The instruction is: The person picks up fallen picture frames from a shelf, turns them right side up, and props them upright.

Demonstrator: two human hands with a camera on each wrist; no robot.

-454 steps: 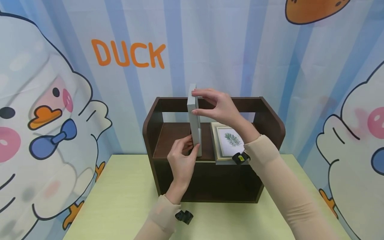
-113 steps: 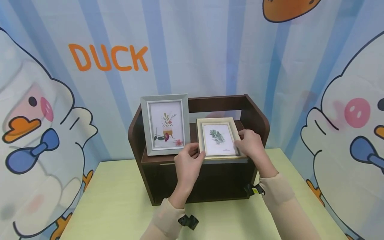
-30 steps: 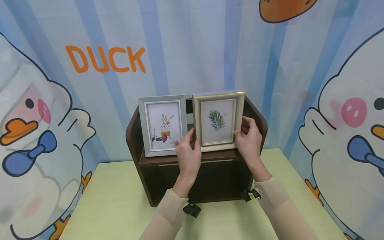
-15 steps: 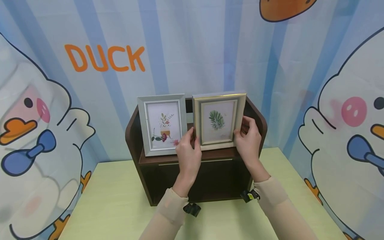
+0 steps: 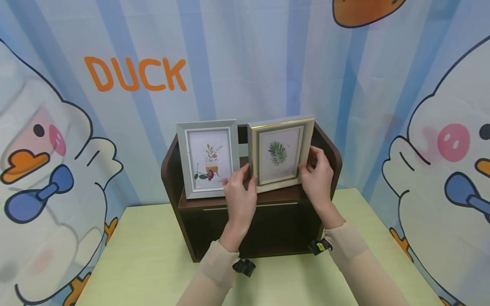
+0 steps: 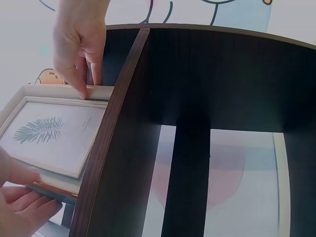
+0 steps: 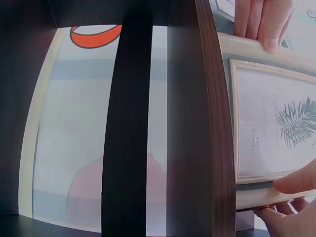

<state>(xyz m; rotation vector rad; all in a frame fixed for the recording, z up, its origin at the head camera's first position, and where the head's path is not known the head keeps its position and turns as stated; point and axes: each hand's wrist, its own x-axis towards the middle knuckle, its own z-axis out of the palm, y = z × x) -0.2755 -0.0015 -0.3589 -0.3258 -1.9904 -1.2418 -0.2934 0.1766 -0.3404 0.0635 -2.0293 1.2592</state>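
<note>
Now my left hand (image 5: 241, 195) and right hand (image 5: 317, 174) pinch the gold frame (image 5: 278, 155) by its sides, at the right half of the shelf (image 5: 214, 204). It seems light and stiff, but its front might crack, so edges are best.

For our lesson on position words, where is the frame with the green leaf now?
In the head view, the leaf frame is at the right of the upper shelf, held between left hand and right hand, beside the grey frame.
</note>
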